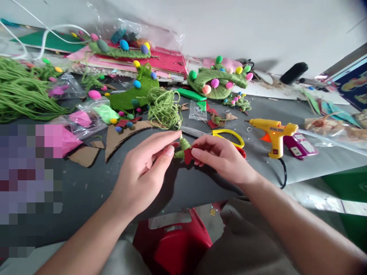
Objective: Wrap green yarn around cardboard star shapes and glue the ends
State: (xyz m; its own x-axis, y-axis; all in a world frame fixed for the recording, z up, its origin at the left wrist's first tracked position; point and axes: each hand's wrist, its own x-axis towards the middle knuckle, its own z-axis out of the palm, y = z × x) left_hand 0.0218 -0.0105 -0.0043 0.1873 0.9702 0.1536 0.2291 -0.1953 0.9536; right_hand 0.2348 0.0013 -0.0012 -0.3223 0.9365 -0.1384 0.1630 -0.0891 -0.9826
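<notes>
A small red cutout (188,156), partly wrapped in green yarn (185,144), is held up over the front of the dark table. My right hand (219,152) pinches its red part between thumb and fingers. On the other side, my left hand (147,164) has its fingers curled and its thumb bent in at the green yarn. Its index fingertip reaches the top of the wrapped part, and the strand there is hard to make out. Just behind my hands lies a loose tangle of green yarn (164,107). Scissors with yellow handles (229,134) rest behind my right hand.
A yellow glue gun (272,131) stands at right beside a purple power strip (299,145). Cardboard scraps (84,156), a green yarn bundle (25,89) and yarn-wrapped shapes with coloured balls (218,82) spread across the table. A red stool (174,240) is below the edge.
</notes>
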